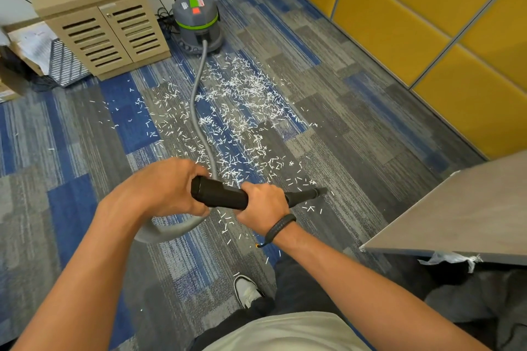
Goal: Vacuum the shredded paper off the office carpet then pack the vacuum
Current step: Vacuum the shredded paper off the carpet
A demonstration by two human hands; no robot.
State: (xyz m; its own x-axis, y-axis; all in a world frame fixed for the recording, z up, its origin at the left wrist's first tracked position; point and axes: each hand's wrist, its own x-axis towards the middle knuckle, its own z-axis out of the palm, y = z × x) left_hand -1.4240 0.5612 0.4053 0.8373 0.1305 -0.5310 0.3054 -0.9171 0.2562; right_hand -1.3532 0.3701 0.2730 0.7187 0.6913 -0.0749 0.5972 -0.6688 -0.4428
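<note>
White shredded paper (245,111) lies scattered over the blue and grey carpet (356,128) in the middle of the floor. A grey and green canister vacuum (197,24) stands at the far end. Its grey hose (196,111) snakes through the paper toward me and loops under my hands. My left hand (168,188) grips the hose end where it joins the black nozzle tube (222,194). My right hand (263,202) grips that tube further along. The nozzle's narrow tip (316,192) points right, just above the carpet.
A wooden slatted cabinet (99,25) stands at the back left with boxes and papers (31,48) beside it. Yellow panel walls (427,23) run along the right. A grey desk corner (456,214) juts in at the right. My shoe (246,291) is below the hands.
</note>
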